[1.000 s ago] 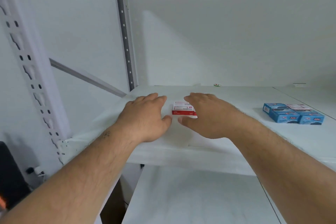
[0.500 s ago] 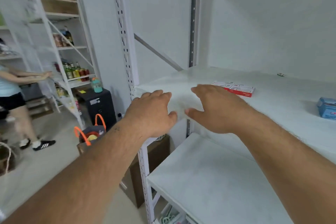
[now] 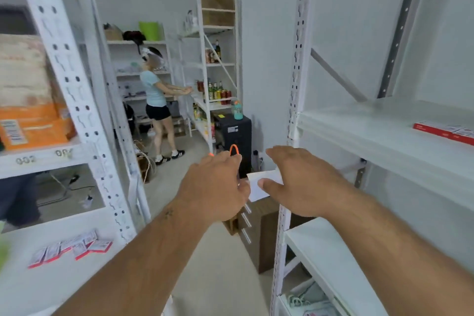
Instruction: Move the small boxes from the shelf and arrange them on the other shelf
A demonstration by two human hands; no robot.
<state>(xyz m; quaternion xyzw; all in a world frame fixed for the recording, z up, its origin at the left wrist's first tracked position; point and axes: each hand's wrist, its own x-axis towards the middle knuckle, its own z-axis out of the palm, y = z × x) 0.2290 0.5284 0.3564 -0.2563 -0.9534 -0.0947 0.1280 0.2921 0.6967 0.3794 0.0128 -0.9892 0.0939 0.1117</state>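
Head view
Left hand (image 3: 214, 187): held out in the aisle between the 2 racks, back of the hand up, fingers bent loosely downward; it holds nothing that can be seen, though the fingertips are hidden behind the hand.
Right hand (image 3: 302, 182): held out beside the left one, palm down, fingers spread and only slightly bent, thumb pointing toward the left hand; it grips nothing and touches no shelf.
White sheet (image 3: 259, 185): a pale shape shows between and behind the 2 hands; whether either hand touches it, or what it is, cannot be told.
Red-and-white small boxes, right shelf (image 3: 446, 131): lying flat in a row on the upper white shelf (image 3: 372, 131) at the right, cut off by the frame edge, so the count is unclear.
Red-and-white small boxes, left shelf (image 3: 69, 249): a loose cluster lying flat on the lower white shelf (image 3: 30, 287) at the left, blurred; well apart from both hands.
Orange cartons (image 3: 28, 110): stacked on the left rack's upper level, print unreadable.
Other person (image 3: 156, 100): standing at a far rack with bottles, arms reaching to it.
Orange handle (image 3: 234, 149): a loop showing just above the left hand; what it belongs to is hidden.
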